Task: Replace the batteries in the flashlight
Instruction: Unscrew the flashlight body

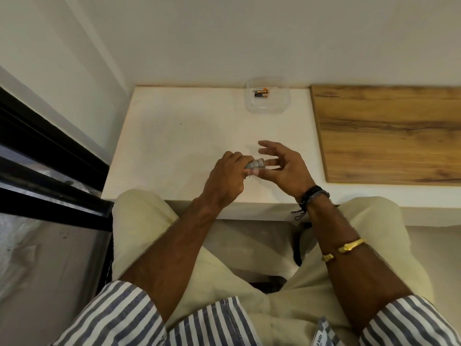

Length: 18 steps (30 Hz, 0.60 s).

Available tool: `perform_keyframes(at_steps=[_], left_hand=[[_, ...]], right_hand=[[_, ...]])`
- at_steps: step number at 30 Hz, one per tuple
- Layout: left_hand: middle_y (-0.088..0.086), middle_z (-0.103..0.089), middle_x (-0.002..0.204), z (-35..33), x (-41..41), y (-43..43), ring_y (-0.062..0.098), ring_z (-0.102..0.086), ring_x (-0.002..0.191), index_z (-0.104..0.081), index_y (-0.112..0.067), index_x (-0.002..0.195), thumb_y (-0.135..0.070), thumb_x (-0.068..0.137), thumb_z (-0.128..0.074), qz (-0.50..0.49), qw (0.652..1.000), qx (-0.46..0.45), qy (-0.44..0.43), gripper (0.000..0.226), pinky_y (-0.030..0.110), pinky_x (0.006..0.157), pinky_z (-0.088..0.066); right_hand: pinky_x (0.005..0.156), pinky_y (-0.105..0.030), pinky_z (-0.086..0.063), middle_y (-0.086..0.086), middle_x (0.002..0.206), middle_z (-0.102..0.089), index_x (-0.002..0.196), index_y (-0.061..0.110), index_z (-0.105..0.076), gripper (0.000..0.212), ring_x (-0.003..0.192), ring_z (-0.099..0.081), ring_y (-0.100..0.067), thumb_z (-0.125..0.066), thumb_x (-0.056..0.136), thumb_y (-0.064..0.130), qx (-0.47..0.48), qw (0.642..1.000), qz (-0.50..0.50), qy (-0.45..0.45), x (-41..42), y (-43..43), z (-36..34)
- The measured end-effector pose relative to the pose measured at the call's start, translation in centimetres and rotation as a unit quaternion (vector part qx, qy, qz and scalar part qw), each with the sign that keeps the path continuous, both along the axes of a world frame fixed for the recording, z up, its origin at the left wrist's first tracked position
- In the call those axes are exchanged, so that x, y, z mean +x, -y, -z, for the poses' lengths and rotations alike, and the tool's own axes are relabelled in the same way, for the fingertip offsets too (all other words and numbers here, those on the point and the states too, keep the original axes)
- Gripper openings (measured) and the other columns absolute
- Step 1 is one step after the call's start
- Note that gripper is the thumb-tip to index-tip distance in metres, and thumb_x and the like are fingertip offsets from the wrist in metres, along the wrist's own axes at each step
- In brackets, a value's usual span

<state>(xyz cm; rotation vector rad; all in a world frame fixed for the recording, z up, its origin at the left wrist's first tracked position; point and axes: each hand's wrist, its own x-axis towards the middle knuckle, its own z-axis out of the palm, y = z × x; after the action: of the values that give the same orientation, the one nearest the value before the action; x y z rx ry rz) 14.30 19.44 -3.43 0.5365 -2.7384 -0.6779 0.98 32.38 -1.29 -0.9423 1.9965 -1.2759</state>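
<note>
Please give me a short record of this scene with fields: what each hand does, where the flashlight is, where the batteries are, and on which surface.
left hand: grips the flashlight above the table
right hand: open, fingers spread, at the flashlight's exposed end; contact too blurred to tell
flashlight: silver, one end sticking out of the left hand toward the right hand
batteries: inside the clear container at the table's far edge; count unclear
surface: white table, wooden board to the right

white walls; white table, wood panel
</note>
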Motion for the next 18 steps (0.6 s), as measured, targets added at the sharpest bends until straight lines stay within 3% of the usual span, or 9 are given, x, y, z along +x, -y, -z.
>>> perform_keyframes(at_steps=[2,5,8,11,13,15,18], left_hand=[[0.01,-0.067,0.113,0.02,0.02,0.0,0.025,-0.054,0.099,-0.063,-0.006,0.122,-0.009,0.092,-0.063,-0.001,1.0,-0.003,-0.003,0.03,0.036,0.082,-0.049],[0.012,-0.067,0.114,0.17,-0.03,-0.04,0.026,-0.055,0.099,-0.063,-0.005,0.123,-0.011,0.092,-0.065,0.009,1.0,-0.012,0.011,0.032,0.035,0.083,-0.047],[0.012,-0.067,0.113,0.25,-0.06,0.05,0.026,-0.055,0.098,-0.063,-0.004,0.123,-0.01,0.093,-0.064,0.006,1.0,-0.002,0.005,0.031,0.035,0.082,-0.047],[0.011,-0.066,0.116,0.36,-0.15,0.09,0.026,-0.054,0.101,-0.062,-0.005,0.125,-0.013,0.095,-0.061,0.0,1.0,0.001,0.012,0.03,0.033,0.083,-0.044],[0.011,-0.066,0.116,0.31,-0.12,-0.01,0.025,-0.053,0.101,-0.062,-0.006,0.125,-0.011,0.093,-0.063,0.0,1.0,0.002,0.012,0.032,0.033,0.083,-0.045],[0.01,-0.066,0.116,0.28,-0.04,-0.01,0.025,-0.053,0.102,-0.062,-0.007,0.125,-0.009,0.092,-0.063,0.0,1.0,0.005,0.007,0.033,0.033,0.083,-0.046],[0.012,-0.067,0.117,0.2,-0.02,-0.05,0.026,-0.054,0.102,-0.062,-0.006,0.124,-0.009,0.092,-0.064,0.003,1.0,0.005,0.012,0.032,0.034,0.085,-0.046]], right_hand=[[0.066,-0.027,-0.063,0.002,0.106,-0.074,0.121,0.026,-0.068,0.036,0.079,-0.074,-0.009,-0.074,0.09,0.043,0.033,0.999,0.04,0.003,0.25,0.22,0.05],[0.064,-0.039,-0.065,-0.002,0.084,-0.076,0.102,0.013,-0.076,0.022,0.065,-0.072,-0.01,-0.069,0.096,0.032,0.035,0.997,0.055,-0.036,0.3,0.16,0.17],[0.075,-0.04,-0.065,0.0,0.09,-0.076,0.106,0.014,-0.077,0.015,0.074,-0.074,-0.016,-0.076,0.091,0.016,0.016,0.998,0.032,-0.048,0.01,-0.13,0.29],[0.087,-0.045,-0.062,0.003,0.101,-0.075,0.108,0.022,-0.076,0.03,0.092,-0.072,-0.02,-0.08,0.084,0.005,-0.01,0.999,0.003,-0.049,-0.21,-0.24,0.25],[0.087,-0.04,-0.062,0.005,0.116,-0.071,0.12,0.031,-0.068,0.046,0.1,-0.071,-0.016,-0.084,0.081,0.014,0.001,1.0,-0.004,-0.018,-0.17,-0.14,0.16],[0.081,-0.035,-0.064,0.001,0.121,-0.069,0.128,0.032,-0.063,0.047,0.095,-0.073,-0.015,-0.082,0.085,0.032,0.029,0.999,0.022,-0.009,0.04,0.02,0.13],[0.071,-0.041,-0.065,-0.007,0.097,-0.075,0.117,0.011,-0.074,0.028,0.076,-0.074,-0.017,-0.074,0.093,0.025,0.028,0.998,0.039,-0.038,0.21,0.1,0.19]])
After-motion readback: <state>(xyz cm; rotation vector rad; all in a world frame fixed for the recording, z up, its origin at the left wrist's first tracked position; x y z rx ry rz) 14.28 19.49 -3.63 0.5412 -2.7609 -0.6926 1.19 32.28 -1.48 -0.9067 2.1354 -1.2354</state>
